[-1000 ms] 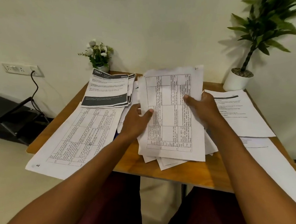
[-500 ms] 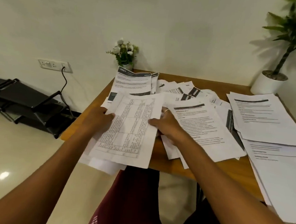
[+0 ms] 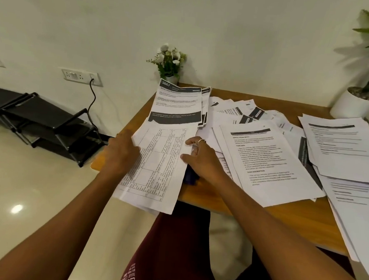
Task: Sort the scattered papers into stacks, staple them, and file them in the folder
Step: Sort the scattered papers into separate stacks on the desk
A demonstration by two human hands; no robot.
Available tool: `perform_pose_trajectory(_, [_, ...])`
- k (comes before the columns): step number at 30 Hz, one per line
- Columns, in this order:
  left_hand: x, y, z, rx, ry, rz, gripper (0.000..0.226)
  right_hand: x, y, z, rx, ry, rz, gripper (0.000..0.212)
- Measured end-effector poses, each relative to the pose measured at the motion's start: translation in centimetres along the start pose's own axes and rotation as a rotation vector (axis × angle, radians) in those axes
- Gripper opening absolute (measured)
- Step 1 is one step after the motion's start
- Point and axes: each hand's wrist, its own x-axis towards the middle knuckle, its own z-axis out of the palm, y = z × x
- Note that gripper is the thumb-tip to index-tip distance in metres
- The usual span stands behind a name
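A sheaf of table-printed sheets (image 3: 160, 166) lies at the left end of the wooden table (image 3: 214, 205) and overhangs its front edge. My left hand (image 3: 122, 153) grips the sheaf's left edge. My right hand (image 3: 201, 160), a ring on one finger, pinches its right edge with the thumb on top. Behind it sits a stack headed "3667" (image 3: 178, 105). A text stack (image 3: 268, 163) lies to the right, loose scattered papers (image 3: 245, 113) behind that, and another stack (image 3: 341, 148) at the far right. A dark blue object (image 3: 191, 177) shows under my right wrist.
A small flower pot (image 3: 169, 62) stands at the table's back left corner and a white potted plant (image 3: 352, 103) at the back right. On the floor to the left, a black rack (image 3: 41, 121) sits below a wall socket (image 3: 80, 76) with a cable.
Both hands carried the table-printed sheets from the middle of the table to the left and lowered them onto the left pile. The view turned left.
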Motion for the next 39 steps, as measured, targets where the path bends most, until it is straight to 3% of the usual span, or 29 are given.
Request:
perform_pose_trajectory(3, [-0.3, 1.1, 0.9, 0.158, 0.141, 0.055, 0.057, -0.7, 0.8, -1.6, -0.035, 0.086, -0.007, 0.028])
perform_pose_trajectory(8, [-3.5, 7.1, 3.3, -0.069, 0.092, 0.297, 0.045, -1.8, 4.9, -8.1, -0.205, 0.339, 0.008, 0.014])
perform_pose_trajectory(12, [-6.8, 12.9, 6.1, -0.343, -0.192, 0.439, 0.027, -2.3, 9.4, -14.1, -0.406, 0.469, 0.208, 0.037])
perform_pose_trajectory(16, [-9.1, 16.5, 9.0, -0.388, -0.313, 0.541, 0.03, -2.8, 12.6, -17.9, -0.497, 0.413, 0.394, 0.067])
perform_pose_trajectory(22, [-10.4, 17.8, 11.3, -0.214, -0.33, 0.531, 0.059, -2.7, 13.0, -19.2, -0.468, 0.433, 0.372, 0.073])
perform_pose_trajectory(26, [-10.3, 18.1, 11.6, -0.198, -0.319, 0.513, 0.062, -2.3, 13.5, -19.5, -0.466, 0.387, 0.393, 0.073])
perform_pose_trajectory(32, [-10.2, 18.1, 11.8, -0.227, -0.316, 0.506, 0.062, -2.3, 13.2, -19.3, -0.448, 0.554, 0.267, 0.052])
perform_pose_trajectory(39, [-10.0, 17.6, 12.5, -0.236, -0.295, 0.518, 0.061, -3.2, 12.6, -19.9, -0.217, 0.537, 0.22, 0.048])
